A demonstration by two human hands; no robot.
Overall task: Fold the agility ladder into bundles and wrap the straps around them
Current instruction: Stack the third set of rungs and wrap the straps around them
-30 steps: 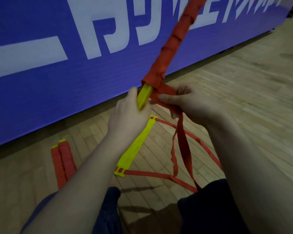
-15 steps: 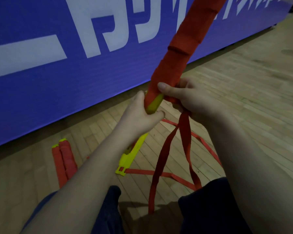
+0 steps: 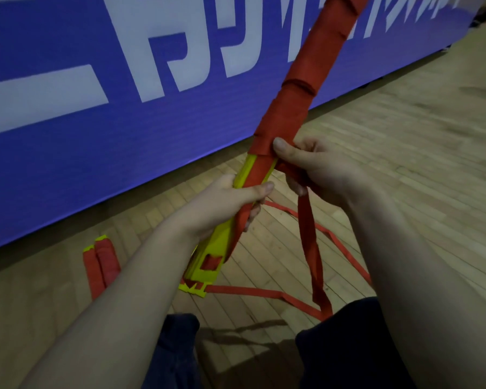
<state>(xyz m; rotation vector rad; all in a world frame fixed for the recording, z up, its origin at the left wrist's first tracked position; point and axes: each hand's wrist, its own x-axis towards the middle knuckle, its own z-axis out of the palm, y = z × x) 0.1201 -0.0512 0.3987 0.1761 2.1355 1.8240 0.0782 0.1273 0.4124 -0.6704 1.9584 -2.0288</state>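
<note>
Left hand grips bundle; right hand pinches strap

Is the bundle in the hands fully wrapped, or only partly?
Partly wrapped. Red coils cover the bundle above the right hand; yellow rungs show bare below the left hand, and loose strap hangs down.

The bundle of yellow rungs is held tilted above the floor, with its upper length wound in red strap and its lower end bare. A loose strap hangs from it down to the floor. A second bundle, fully wrapped, lies flat on the floor at the left.
</note>
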